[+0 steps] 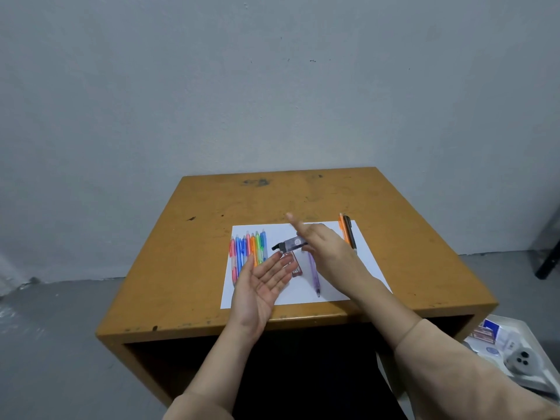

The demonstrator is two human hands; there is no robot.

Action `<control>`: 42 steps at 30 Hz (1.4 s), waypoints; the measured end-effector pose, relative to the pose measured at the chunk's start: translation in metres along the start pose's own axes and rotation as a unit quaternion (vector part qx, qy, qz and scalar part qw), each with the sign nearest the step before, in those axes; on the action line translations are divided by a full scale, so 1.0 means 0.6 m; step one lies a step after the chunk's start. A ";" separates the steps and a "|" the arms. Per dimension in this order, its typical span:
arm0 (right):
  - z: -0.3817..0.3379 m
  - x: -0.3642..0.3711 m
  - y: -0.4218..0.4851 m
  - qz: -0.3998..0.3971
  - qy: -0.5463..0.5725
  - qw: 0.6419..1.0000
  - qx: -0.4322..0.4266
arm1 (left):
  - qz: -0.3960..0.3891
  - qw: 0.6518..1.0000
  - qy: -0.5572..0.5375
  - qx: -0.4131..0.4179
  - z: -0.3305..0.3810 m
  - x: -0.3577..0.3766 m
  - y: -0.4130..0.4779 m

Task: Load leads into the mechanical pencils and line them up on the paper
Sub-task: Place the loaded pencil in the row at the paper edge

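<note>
Mechanical pencils [247, 250] lie in a row of glossy, coloured plastic barrels at the left edge of the paper [303, 294]. The smooth white sheet sits near the front edge of the table [272, 195], whose ochre top is scuffed and matte. A purple pencil [313, 274] lies loose mid-sheet.

My right hand [324, 244] pinches a clear lead case [291, 244] by its flat sides, black cap tipped toward my left hand [260, 283], which is flat, palm up and holds nothing I can see.

My judgement: keep the tilt shallow and tap lightly, catching the leads in the palm's hollow. They are thin and brittle, and apt to roll. A red lead case [295, 268] waits by my left fingertips.
</note>
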State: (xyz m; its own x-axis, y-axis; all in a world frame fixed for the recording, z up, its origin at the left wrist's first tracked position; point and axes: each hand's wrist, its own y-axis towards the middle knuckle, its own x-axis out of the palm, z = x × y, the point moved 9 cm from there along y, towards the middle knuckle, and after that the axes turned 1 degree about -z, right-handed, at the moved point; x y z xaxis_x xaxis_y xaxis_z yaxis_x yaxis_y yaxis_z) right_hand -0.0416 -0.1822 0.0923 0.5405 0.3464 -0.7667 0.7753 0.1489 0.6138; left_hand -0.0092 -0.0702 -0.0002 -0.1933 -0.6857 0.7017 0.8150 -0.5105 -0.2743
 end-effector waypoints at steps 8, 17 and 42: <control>-0.005 0.014 0.006 -0.009 -0.065 0.996 -0.056 | 0.008 1.000 0.007 -0.002 -0.001 -0.006 0.001; -0.012 0.016 -0.001 0.005 -0.108 0.988 -0.109 | 0.012 0.999 0.034 -0.008 -0.001 -0.009 0.001; -0.001 0.011 0.001 0.004 -0.059 0.997 -0.046 | 0.010 0.999 0.039 0.004 0.001 -0.008 0.002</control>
State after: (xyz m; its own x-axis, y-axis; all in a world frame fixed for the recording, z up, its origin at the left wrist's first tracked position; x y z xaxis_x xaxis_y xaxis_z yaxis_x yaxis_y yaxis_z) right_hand -0.0377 -0.1792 0.0876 0.5858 0.2370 -0.7750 0.7401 0.2332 0.6307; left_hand -0.0069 -0.0669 -0.0036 -0.2196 -0.7342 0.6424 0.8236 -0.4925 -0.2812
